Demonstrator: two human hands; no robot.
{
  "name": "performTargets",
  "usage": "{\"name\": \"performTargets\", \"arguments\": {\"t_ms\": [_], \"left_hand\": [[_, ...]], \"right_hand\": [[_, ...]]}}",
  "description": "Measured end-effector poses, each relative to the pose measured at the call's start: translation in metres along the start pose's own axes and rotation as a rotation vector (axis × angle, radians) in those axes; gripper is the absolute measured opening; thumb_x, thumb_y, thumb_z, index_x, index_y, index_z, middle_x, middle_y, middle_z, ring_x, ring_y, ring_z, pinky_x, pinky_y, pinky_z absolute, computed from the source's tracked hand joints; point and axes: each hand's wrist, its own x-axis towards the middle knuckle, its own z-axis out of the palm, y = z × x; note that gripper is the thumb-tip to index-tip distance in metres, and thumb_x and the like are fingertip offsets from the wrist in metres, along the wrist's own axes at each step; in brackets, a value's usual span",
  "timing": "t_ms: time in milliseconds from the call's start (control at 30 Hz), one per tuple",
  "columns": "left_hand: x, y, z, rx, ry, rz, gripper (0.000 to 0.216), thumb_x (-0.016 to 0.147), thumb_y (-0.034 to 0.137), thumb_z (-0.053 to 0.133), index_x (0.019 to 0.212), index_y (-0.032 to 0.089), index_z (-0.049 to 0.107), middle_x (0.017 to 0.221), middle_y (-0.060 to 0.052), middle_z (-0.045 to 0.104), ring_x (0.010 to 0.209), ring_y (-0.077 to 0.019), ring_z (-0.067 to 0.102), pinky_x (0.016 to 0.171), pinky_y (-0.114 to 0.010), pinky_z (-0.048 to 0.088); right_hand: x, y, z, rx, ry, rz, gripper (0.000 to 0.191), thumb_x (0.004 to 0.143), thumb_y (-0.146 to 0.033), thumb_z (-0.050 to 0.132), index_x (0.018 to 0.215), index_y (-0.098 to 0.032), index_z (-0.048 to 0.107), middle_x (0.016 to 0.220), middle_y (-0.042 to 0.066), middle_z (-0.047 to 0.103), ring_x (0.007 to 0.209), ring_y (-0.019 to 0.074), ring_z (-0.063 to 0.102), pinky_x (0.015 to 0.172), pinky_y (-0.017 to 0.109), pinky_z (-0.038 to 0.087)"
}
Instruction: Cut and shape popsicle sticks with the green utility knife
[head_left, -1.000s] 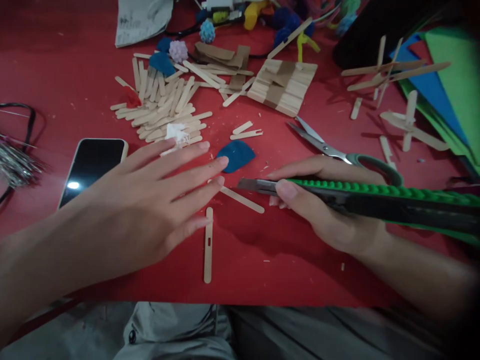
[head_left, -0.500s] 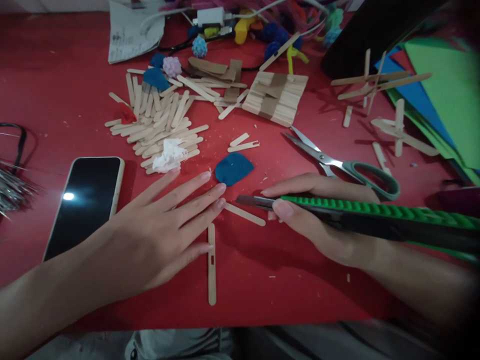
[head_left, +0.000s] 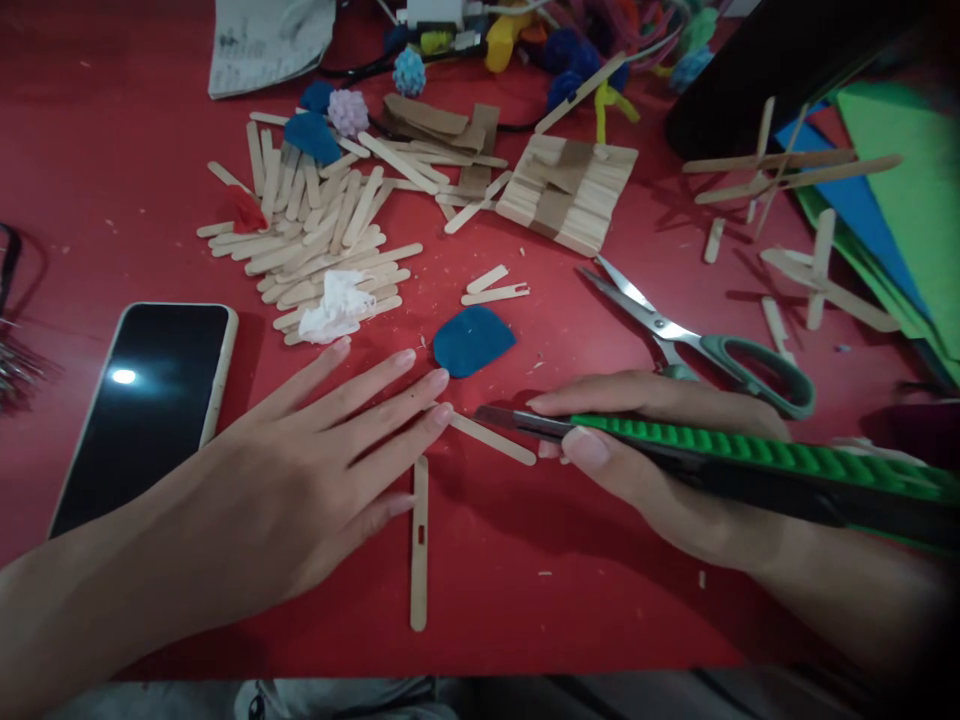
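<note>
My left hand [head_left: 315, 470] lies flat on the red table [head_left: 112, 150], fingers spread, its fingertips on the left end of a wooden craft stick [head_left: 491, 438]. My right hand [head_left: 645, 450] grips a green and black utility knife [head_left: 750, 470], whose blade tip rests just above that stick. A second stick with a slot cut in it [head_left: 418, 545] lies upright below my left little finger. A blue felt piece [head_left: 472, 340] lies just beyond my fingertips.
A phone [head_left: 142, 400] lies to the left. A pile of craft sticks [head_left: 315, 230] with a white wad lies behind, next to a glued stick panel [head_left: 566, 190]. Scissors [head_left: 697, 340] lie open at right, near stick crosses [head_left: 780, 160] and coloured paper sheets [head_left: 900, 190].
Both hands keep their pose on the stick; the view has shifted a little, with hands and knife sitting slightly lower in frame.
</note>
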Motion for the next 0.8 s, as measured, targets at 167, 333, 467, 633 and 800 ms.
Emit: {"name": "performTargets", "arguments": {"t_ms": [167,333,467,633,800], "left_hand": [[-0.001,-0.002,0.0,-0.079,-0.018,-0.036,0.048,0.104,0.03,0.044,0.152,0.023,0.048,0.159,-0.003,0.045,0.149,-0.0261,0.042,0.128,-0.051,0.031],[-0.001,-0.003,0.0,-0.13,-0.005,-0.013,0.047,0.104,0.031,0.045,0.15,0.024,0.051,0.158,-0.005,0.047,0.147,-0.0285,0.045,0.127,-0.054,0.031],[-0.001,-0.003,0.002,-0.138,0.003,-0.026,0.045,0.104,0.03,0.044,0.147,0.022,0.054,0.159,-0.006,0.046,0.148,-0.0289,0.044,0.128,-0.054,0.03],[-0.001,-0.001,0.004,-0.179,0.012,-0.06,0.046,0.103,0.029,0.048,0.149,0.028,0.052,0.157,-0.004,0.05,0.148,-0.0287,0.043,0.127,-0.055,0.029],[0.0,0.002,0.002,-0.212,0.007,-0.094,0.049,0.1,0.035,0.054,0.148,0.03,0.053,0.156,-0.005,0.051,0.147,-0.0315,0.045,0.126,-0.057,0.03]], "right_hand": [[0.012,-0.011,0.005,0.059,-0.015,0.07,0.012,0.093,-0.037,0.068,0.089,-0.029,0.077,0.072,-0.002,0.075,0.061,0.0134,0.07,0.062,0.024,0.061],[0.026,-0.015,0.015,0.178,0.013,0.212,0.032,0.095,-0.043,0.065,0.072,-0.023,0.072,0.058,-0.002,0.067,0.051,0.011,0.064,0.052,0.021,0.055],[0.021,-0.007,0.014,0.182,0.049,0.151,0.022,0.094,-0.043,0.067,0.085,-0.026,0.078,0.065,-0.001,0.073,0.054,0.0112,0.066,0.05,0.021,0.054],[0.015,-0.004,0.009,0.092,0.002,0.07,0.017,0.092,-0.042,0.069,0.091,-0.028,0.078,0.073,-0.001,0.075,0.057,0.0141,0.068,0.059,0.028,0.061],[0.013,-0.007,0.01,0.036,0.003,0.019,0.016,0.092,-0.044,0.069,0.092,-0.031,0.079,0.085,0.0,0.078,0.071,0.0182,0.074,0.069,0.031,0.063]]}}
